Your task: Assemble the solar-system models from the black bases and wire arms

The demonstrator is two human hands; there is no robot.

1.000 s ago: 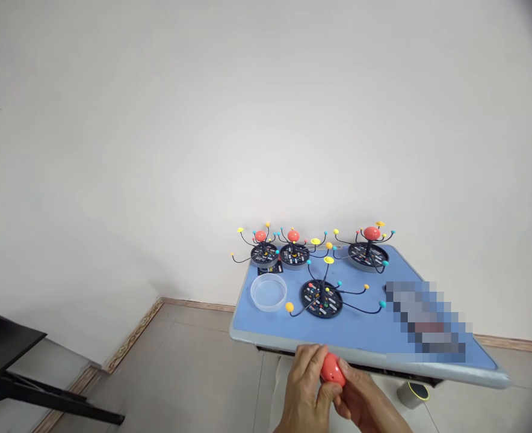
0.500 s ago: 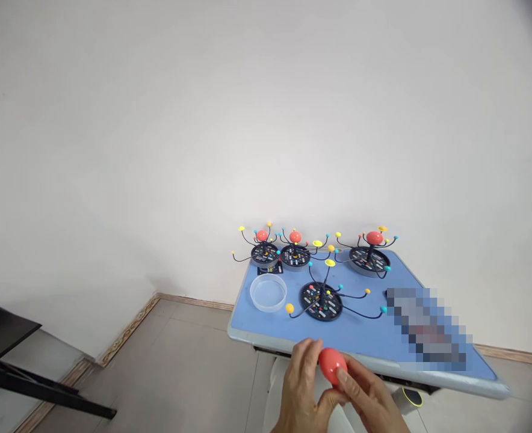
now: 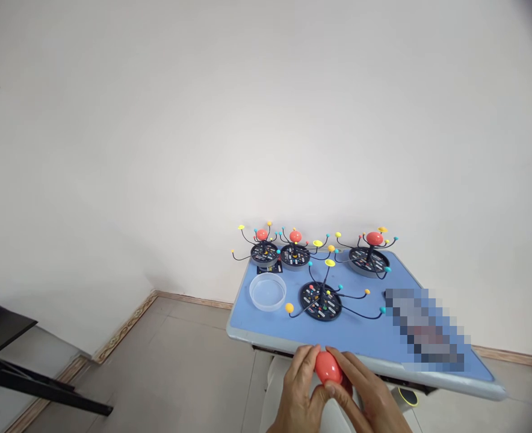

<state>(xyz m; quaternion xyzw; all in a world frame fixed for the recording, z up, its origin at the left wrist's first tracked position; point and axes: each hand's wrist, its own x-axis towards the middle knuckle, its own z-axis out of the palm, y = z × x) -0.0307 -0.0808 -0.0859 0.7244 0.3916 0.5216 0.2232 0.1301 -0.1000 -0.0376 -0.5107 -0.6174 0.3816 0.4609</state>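
My left hand [image 3: 300, 391] and my right hand [image 3: 360, 388] are both closed around a glossy red ball [image 3: 328, 367] in front of the table's near edge. The fingertips press on its sides, and both thumbs meet at its lower edge. Beyond the hands, on the table, stands a solar system model [image 3: 321, 300] with a round black base and curved arms tipped with yellow, orange and blue balls. No red ball sits at its centre. A clear round plastic lid or dish [image 3: 268, 293] lies to its left.
Along the back of the blue table [image 3: 360, 337] stand three similar models, at left [image 3: 265, 252], middle [image 3: 295, 255] and right [image 3: 369, 260], each topped with a red ball. A blurred-out object [image 3: 423, 328] lies at the right. Black furniture [image 3: 4, 337] juts in at far left.
The red ball has turned and shifted slightly left and down in my hands. My right thumb has slid from the ball's face to its lower edge, beside the left thumb.
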